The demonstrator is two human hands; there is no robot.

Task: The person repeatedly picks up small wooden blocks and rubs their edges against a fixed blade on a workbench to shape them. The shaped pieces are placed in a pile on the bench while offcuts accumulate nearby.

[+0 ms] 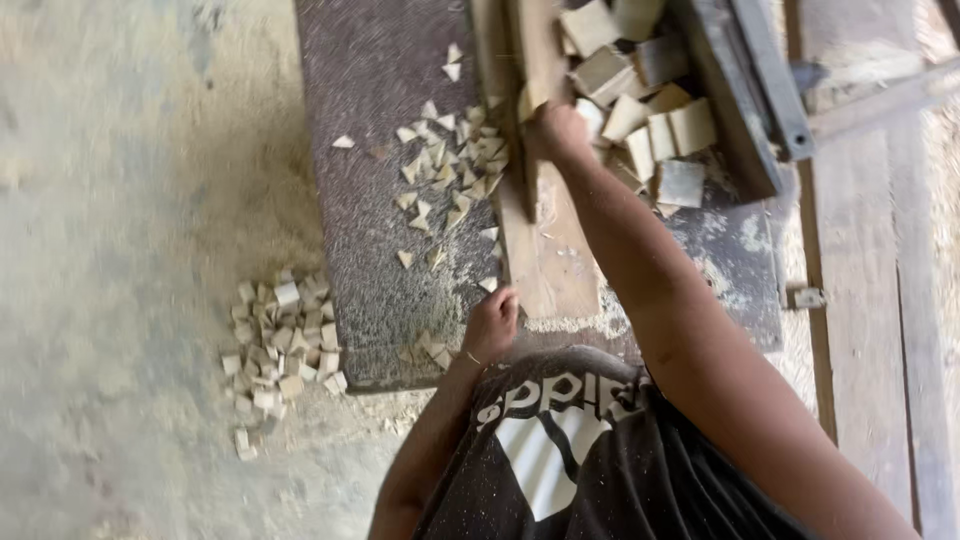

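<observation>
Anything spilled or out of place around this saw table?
Yes: a heap of small wood offcuts lies on the sawdusty floor beside the table. Triangular chips are also strewn across the tabletop.

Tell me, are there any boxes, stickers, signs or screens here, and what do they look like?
No boxes, stickers, signs or screens show.
The only print is on the person's black shirt, bottom middle: white block lettering above a white angular shape.
The rest is bare wood: blocks top right, small offcuts on the table, a pile of blocks on the floor at left.
</observation>
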